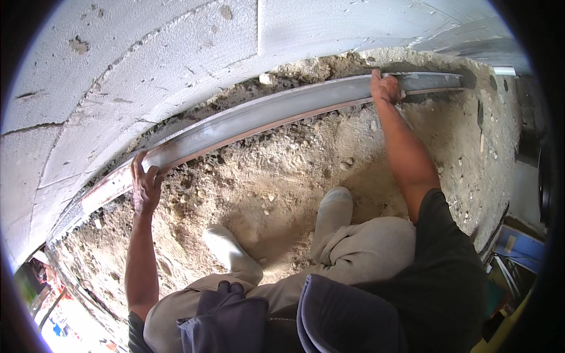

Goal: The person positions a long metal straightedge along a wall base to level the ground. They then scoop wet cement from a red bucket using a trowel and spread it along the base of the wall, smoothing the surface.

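The metal channel lies along the far edge of the dirt ground, close to the foot of the pale wall, running from near the ground's left edge to its far right corner. The hands are well apart on it: the right hand is clamped across the channel towards its right end, while the left hand sets its fingers on it nearer the other end (whether they close beneath the rim, one cannot tell). A grip this wide probably suits so long a piece, since each hand can check the twist of its own end. To shift it well, both hands should likely move together, keeping fingertips out from between metal and wall; loose stones beside the channel could keep it from sitting flat. The two shoes stand apart on the ground, a steady base for the reach.
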Demonstrator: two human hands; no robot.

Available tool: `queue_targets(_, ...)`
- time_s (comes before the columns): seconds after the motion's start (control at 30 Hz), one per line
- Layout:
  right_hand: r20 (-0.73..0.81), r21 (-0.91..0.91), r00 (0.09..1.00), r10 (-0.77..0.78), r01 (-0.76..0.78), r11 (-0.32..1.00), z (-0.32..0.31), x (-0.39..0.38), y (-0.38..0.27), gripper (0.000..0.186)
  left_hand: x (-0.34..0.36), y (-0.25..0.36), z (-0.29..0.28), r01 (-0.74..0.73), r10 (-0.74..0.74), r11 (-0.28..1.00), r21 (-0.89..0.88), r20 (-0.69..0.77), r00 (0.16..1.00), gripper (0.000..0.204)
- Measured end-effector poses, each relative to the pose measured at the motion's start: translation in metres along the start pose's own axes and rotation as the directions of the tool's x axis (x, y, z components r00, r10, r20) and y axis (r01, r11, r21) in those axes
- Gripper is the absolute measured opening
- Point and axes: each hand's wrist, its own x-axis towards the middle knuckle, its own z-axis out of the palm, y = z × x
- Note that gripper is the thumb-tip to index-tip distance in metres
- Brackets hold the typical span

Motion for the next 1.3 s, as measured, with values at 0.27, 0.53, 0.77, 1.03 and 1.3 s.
queue_targets(0.27,-0.043,0.007,0.999,-0.015,0.016,1.0,-0.003,0.003,-0.009,0.056,0.014,0.005,-0.005,-0.001,0.0,1.0,0.027,0.034,0.999,0.019)
queue_targets(0.53,-0.048,0.002,0.996,-0.069,0.069,0.998,0.001,-0.021,-0.027,0.056,0.004,-0.011,-0.018,0.047,-0.052,0.997,0.063,0.07,0.996,0.018)
queue_targets(0.77,-0.055,-0.129,0.995,-0.078,0.071,0.989,0.024,-0.016,-0.029,0.068,-0.001,-0.031,0.011,0.161,-0.167,0.948,-0.274,0.001,0.986,0.018)
queue_targets(1.03,-0.057,-0.006,0.996,-0.069,0.069,0.998,0.028,-0.002,-0.001,0.06,0.014,-0.008,-0.012,0.119,-0.124,0.991,0.052,0.094,0.988,0.012)
queue_targets(1.3,0.007,0.024,1.0,-0.026,0.026,0.999,-0.001,-0.009,-0.013,0.047,0.003,-0.007,-0.001,-0.048,0.046,0.995,0.091,0.026,0.999,0.018)
